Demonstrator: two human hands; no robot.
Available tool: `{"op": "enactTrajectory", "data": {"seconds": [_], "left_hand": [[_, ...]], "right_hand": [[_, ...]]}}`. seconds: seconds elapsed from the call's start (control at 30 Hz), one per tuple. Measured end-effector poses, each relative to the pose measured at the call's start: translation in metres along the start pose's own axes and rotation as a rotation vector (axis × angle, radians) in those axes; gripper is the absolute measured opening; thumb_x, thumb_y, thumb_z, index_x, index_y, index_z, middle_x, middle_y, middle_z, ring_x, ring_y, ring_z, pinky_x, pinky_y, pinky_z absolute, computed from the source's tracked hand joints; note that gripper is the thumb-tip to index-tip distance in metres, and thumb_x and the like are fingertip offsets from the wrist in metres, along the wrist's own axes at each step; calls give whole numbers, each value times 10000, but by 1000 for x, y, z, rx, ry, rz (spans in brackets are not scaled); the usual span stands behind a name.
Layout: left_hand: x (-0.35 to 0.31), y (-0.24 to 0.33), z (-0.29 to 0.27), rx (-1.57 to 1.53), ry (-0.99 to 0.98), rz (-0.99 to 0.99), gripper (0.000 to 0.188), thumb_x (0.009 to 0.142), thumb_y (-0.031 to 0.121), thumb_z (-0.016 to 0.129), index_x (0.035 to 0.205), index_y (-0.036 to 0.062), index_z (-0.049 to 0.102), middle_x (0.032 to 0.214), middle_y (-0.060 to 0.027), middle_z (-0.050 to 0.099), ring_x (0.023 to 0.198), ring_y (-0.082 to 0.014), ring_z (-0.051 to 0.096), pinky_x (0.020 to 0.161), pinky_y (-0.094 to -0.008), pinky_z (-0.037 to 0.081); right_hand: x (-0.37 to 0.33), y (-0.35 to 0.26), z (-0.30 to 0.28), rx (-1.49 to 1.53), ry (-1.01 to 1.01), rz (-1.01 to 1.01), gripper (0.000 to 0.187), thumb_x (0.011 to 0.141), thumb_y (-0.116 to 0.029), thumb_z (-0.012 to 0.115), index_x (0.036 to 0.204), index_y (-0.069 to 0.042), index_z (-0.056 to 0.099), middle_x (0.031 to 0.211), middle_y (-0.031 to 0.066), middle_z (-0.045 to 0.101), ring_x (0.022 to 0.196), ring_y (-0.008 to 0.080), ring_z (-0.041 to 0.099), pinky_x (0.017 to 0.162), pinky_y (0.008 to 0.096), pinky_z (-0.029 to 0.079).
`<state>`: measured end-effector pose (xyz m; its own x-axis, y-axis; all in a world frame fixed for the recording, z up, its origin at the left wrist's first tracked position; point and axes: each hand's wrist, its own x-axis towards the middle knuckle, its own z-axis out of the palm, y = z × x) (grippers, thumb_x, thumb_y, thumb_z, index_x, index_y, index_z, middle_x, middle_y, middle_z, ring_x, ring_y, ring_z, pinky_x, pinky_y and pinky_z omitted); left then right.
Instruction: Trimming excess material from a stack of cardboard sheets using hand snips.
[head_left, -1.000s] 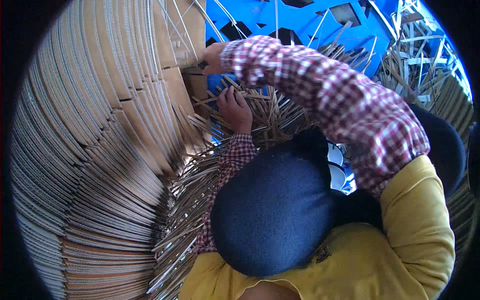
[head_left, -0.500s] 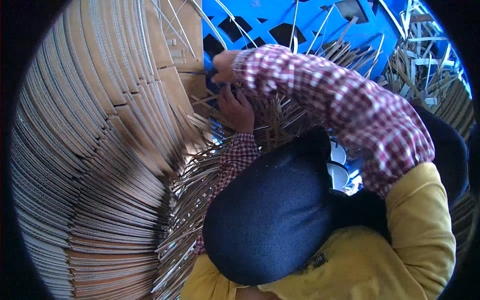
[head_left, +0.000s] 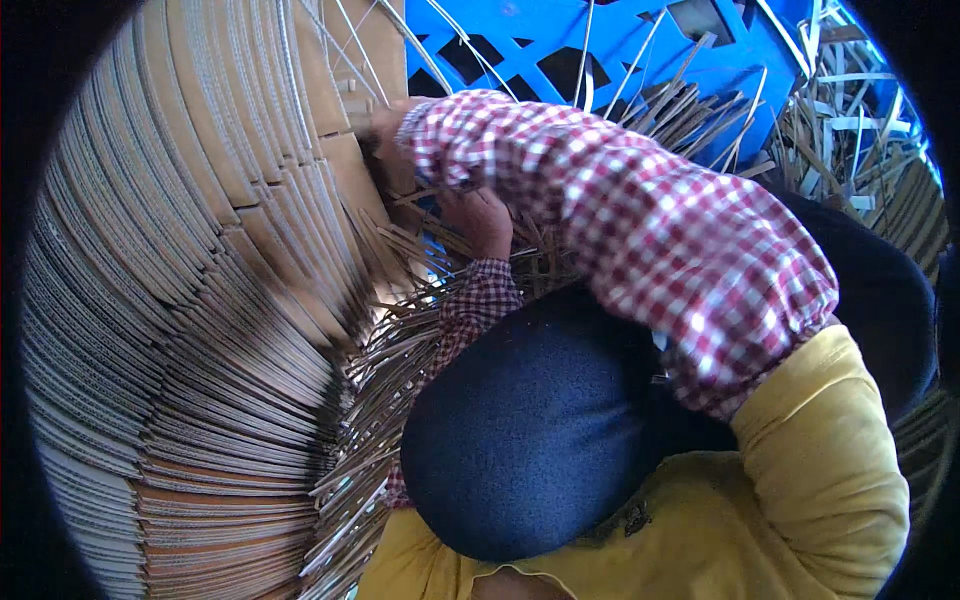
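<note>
My right arm, in a red-and-white checked sleeve, stretches across to the left. Its hand [head_left: 387,130] is smeared by motion at the edge of the stacked cardboard sheets [head_left: 355,175], and its fingers do not show clearly. Just below it is my left hand [head_left: 482,222], over a heap of narrow cardboard strips [head_left: 400,340]. The right sleeve covers most of the left fingers, so I cannot see whether they hold anything. My knee in dark blue trousers rises in the middle, between the two arms.
Tall curved-looking stacks of flat cardboard [head_left: 180,300] fill the left side. At the top stands a blue plastic panel with cut-out holes [head_left: 625,60]. More loose strips and white scraps [head_left: 850,125] lie at the upper right, with pale strings hanging at the top.
My right hand has moved left, from the blue panel's edge to the cardboard stack, and its arm has lowered. My left hand has shifted slightly, its fingers now behind the right sleeve.
</note>
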<state>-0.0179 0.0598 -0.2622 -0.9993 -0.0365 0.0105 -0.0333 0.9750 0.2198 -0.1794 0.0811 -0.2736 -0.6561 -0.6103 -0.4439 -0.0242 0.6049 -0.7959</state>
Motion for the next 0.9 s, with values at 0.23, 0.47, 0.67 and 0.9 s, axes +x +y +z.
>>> {"op": "enactTrajectory", "data": {"seconds": [0.23, 0.47, 0.67, 0.9], "left_hand": [[-2, -10, -3, 47, -160, -116, 351, 787, 206, 451, 1076, 9, 431, 1038, -231, 438, 932, -380, 399, 770, -475, 325], [-64, -98, 33, 93, -454, -318, 753, 732, 402, 541, 1261, 10, 176, 1260, -226, 264, 1180, -376, 230, 961, -458, 195], [-72, -76, 41, 154, -278, -140, 738, 747, 439, 509, 1254, -5, 206, 1231, -216, 315, 1097, -348, 329, 898, -438, 271], [-9, -7, -40, -284, -73, -201, 610, 773, 349, 517, 1200, -32, 303, 1220, -219, 313, 1116, -337, 324, 928, -401, 253]], "right_hand": [[-102, 20, -46, 100, -203, -81, 358, 745, -373, 533, 839, -33, 596, 772, 192, 579, 776, 321, 569, 669, 397, 454], [-59, -57, -43, 157, -21, -84, 353, 734, -347, 540, 824, -10, 596, 815, 182, 586, 811, 315, 568, 712, 393, 452], [-39, -41, -20, 146, 4, -75, 369, 740, -355, 535, 881, -17, 582, 875, 185, 578, 876, 314, 545, 760, 385, 435], [-56, -13, -16, 144, -46, 2, 393, 749, -409, 514, 858, -41, 598, 865, 177, 584, 852, 310, 558, 734, 375, 447]]}}
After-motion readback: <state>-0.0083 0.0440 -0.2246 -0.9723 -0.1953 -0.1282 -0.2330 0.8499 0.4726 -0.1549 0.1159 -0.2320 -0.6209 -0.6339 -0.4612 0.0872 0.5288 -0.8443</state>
